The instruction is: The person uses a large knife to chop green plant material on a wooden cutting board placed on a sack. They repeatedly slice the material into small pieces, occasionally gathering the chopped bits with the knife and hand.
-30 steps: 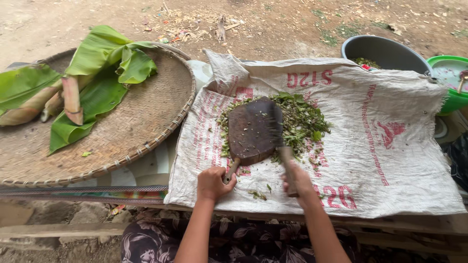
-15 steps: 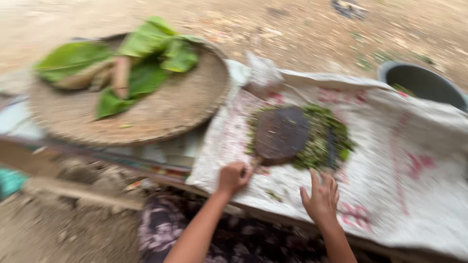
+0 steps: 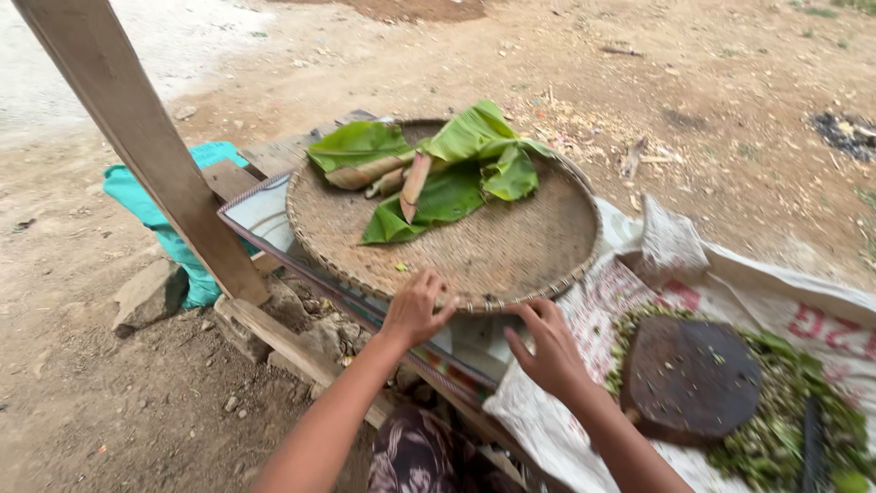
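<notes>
A round woven tray [image 3: 511, 256] lies on a low platform and carries green banana leaves [image 3: 456, 164] and pieces of pale stalk [image 3: 413, 181]. My left hand [image 3: 415, 308] rests with spread fingers on the tray's near rim. My right hand [image 3: 547, 345] hovers open just below the rim, at the edge of a white printed sack [image 3: 730, 283]. Neither hand holds anything. To the right, a dark round chopping block [image 3: 691, 378] sits on the sack among chopped green leaves [image 3: 794, 402], with a dark knife [image 3: 810, 436] lying beside it.
A slanted wooden post [image 3: 146, 146] stands at the left, with a teal cloth [image 3: 155, 210] behind it. Stones [image 3: 151, 294] and a wooden beam [image 3: 292, 347] lie under the platform. Bare dirt ground surrounds everything.
The view has swung left from the chopping block to the woven tray. Both hands have left the block and knife and moved to the tray's near rim.
</notes>
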